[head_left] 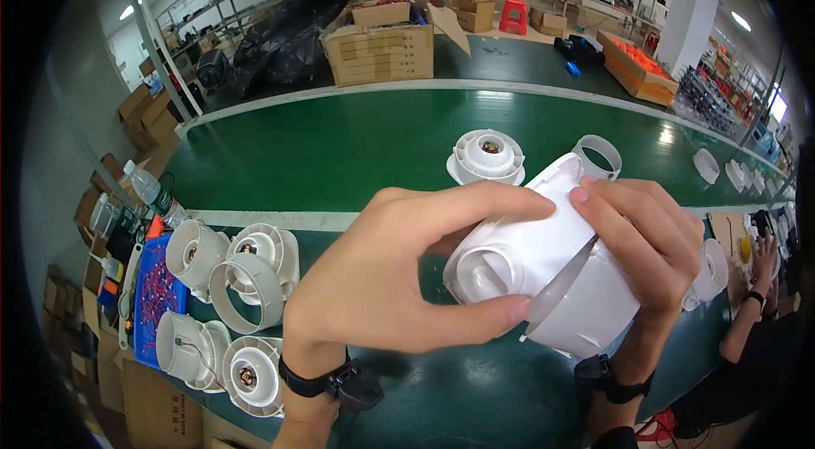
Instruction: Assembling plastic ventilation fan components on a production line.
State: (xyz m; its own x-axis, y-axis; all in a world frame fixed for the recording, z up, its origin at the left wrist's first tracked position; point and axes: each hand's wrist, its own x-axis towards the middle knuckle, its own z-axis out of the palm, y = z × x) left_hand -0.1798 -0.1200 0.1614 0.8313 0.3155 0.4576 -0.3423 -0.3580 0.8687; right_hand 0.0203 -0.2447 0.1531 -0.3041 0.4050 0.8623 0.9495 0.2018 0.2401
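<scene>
Up in front of me, both hands grip a white plastic housing (pixel 556 232) with a round, dial-like end. A curved white shell (pixel 594 305) sits against it at an angle, and a wedge-shaped gap shows between the two. My left hand (pixel 365 271) is closed on the dial end, thumb below and fingers above. From the right, my right hand (pixel 649 237) wraps over the top and the shell, its fingertips near my left fingers. Just beyond them, a round white motor housing (pixel 488 154) and a white ring (pixel 599 154) rest on the green belt.
On the left stand several white housings (pixel 253 373), a loose ring (pixel 246 292), a blue bin (pixel 143 351) of thin red wires and a plastic bottle (pixel 153 193). Across the green belt (pixel 323 152) sits a cardboard box (pixel 379 54). At right is a co-worker's hand (pixel 764 260).
</scene>
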